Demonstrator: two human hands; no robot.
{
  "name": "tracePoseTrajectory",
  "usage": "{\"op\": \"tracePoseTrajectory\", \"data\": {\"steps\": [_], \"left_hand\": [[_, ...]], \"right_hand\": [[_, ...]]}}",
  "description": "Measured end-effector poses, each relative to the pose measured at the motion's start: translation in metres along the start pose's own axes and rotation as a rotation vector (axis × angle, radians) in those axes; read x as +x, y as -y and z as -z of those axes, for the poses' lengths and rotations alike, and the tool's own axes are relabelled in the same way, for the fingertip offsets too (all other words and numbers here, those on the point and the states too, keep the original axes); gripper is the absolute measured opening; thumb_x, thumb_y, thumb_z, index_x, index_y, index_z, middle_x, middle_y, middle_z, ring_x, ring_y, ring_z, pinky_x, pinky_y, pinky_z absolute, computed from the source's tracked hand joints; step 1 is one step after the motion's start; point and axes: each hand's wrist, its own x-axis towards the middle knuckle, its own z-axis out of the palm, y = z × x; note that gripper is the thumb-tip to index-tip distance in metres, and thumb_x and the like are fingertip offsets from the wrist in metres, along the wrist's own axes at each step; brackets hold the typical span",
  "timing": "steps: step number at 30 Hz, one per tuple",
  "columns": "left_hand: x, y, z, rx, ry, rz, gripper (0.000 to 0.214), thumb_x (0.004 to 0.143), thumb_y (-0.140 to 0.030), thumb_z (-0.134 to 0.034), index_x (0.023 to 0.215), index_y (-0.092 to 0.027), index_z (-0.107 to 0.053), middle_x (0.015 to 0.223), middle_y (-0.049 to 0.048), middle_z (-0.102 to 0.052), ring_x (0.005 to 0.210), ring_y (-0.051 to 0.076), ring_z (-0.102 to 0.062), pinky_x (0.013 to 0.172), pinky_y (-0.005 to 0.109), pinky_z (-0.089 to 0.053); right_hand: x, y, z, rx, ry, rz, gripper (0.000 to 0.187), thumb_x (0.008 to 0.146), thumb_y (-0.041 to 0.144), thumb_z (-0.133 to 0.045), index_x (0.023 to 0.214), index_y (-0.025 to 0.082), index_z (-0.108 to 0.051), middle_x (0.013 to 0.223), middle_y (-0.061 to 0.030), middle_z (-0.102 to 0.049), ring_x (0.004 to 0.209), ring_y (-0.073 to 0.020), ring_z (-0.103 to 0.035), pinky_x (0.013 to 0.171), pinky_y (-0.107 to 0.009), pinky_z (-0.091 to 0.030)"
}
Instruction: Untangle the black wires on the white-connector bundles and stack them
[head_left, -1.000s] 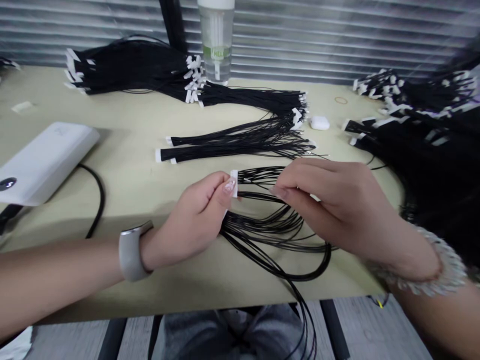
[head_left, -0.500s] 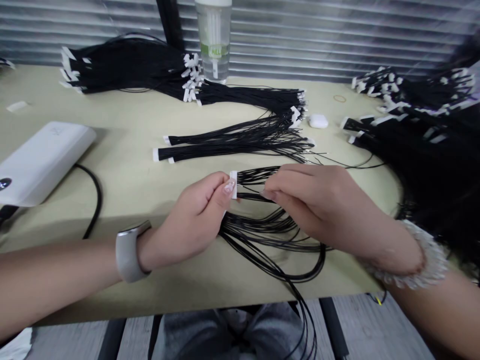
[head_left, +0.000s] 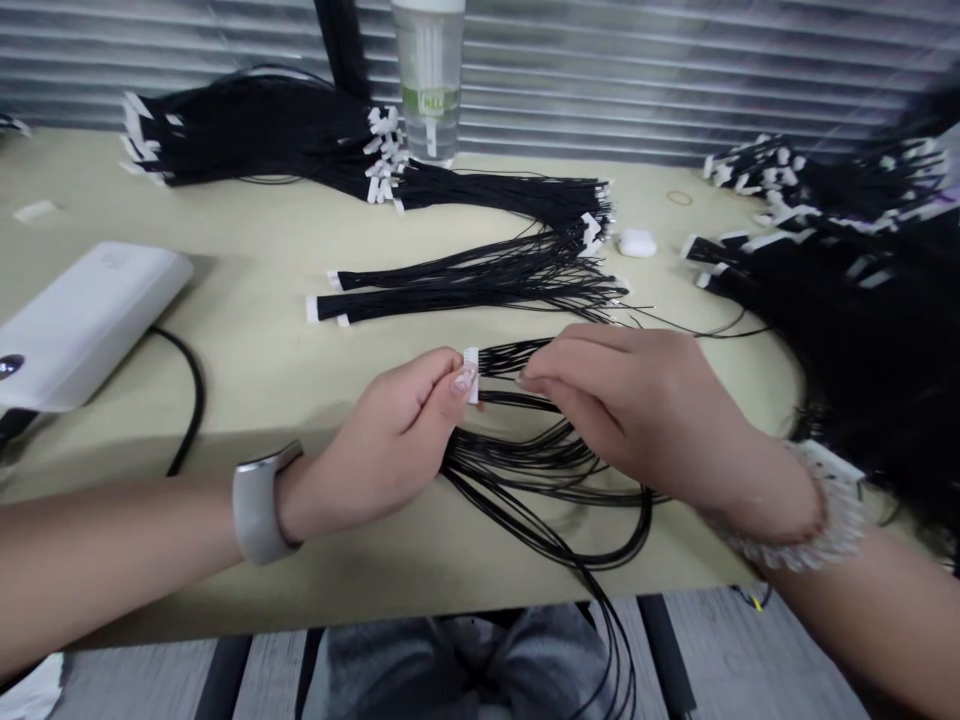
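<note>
My left hand (head_left: pixel 382 450) pinches a small white connector (head_left: pixel 471 372) between thumb and fingers, just above the table's front edge. Thin black wires (head_left: pixel 555 480) run from that connector, loop on the table and hang over the front edge. My right hand (head_left: pixel 637 410) is closed, its fingertips pinching one of the black wires right beside the connector. A grey band sits on my left wrist and a beaded bracelet on my right.
Bundles of black wire harnesses with white connectors lie at the back left (head_left: pixel 255 135), middle (head_left: pixel 465 285) and right (head_left: pixel 840 260). A white power bank (head_left: pixel 82 320) with a black cable sits at left. A clear bottle (head_left: pixel 429 80) stands at the back; a white earbud case (head_left: pixel 636 241) lies nearby.
My right hand has slid left along the wires, closer to the connector. My left hand has barely moved.
</note>
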Motion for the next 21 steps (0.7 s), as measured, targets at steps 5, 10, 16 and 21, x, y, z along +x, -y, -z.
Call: {"op": "tracePoseTrajectory", "data": {"steps": [5,10,16,21], "left_hand": [[-0.001,0.001,0.0,0.017,0.035,-0.009,0.03,0.091,-0.032,-0.03,0.065,-0.018,-0.035,0.06,-0.0033,-0.036,0.054,0.009,-0.033,0.05,0.022,-0.032],[0.0,0.0,0.001,0.015,0.05,0.003,0.03,0.091,-0.033,-0.03,0.066,-0.018,-0.035,0.061,-0.0031,-0.037,0.055,0.009,-0.033,0.051,0.022,-0.032],[0.0,0.001,0.001,-0.045,-0.037,0.033,0.032,0.091,-0.036,-0.031,0.065,-0.018,-0.037,0.061,-0.0024,-0.039,0.055,0.01,-0.036,0.051,0.022,-0.033],[0.002,0.006,0.0,-0.115,-0.206,0.118,0.032,0.09,-0.039,-0.031,0.068,-0.018,-0.043,0.061,-0.0014,-0.042,0.054,0.011,-0.039,0.049,0.023,-0.035]], "right_hand": [[0.001,0.003,-0.009,-0.017,0.003,0.022,0.024,0.085,0.017,-0.038,0.081,0.017,-0.062,0.07,-0.0007,-0.056,0.062,-0.0082,-0.049,0.056,-0.02,-0.034],[0.0,0.001,-0.016,-0.023,-0.023,0.014,0.019,0.085,0.019,-0.04,0.082,0.018,-0.059,0.07,0.0003,-0.056,0.062,-0.008,-0.048,0.054,-0.021,-0.032],[-0.002,-0.004,-0.002,-0.06,-0.101,-0.031,0.028,0.073,0.038,-0.061,0.087,0.017,-0.049,0.085,-0.003,-0.053,0.068,-0.0112,-0.047,0.055,-0.023,-0.034],[-0.007,-0.007,0.028,0.036,-0.25,-0.038,0.031,0.071,0.037,-0.065,0.06,0.016,-0.045,0.063,-0.0012,-0.044,0.058,-0.0089,-0.04,0.051,-0.024,-0.03]]}}
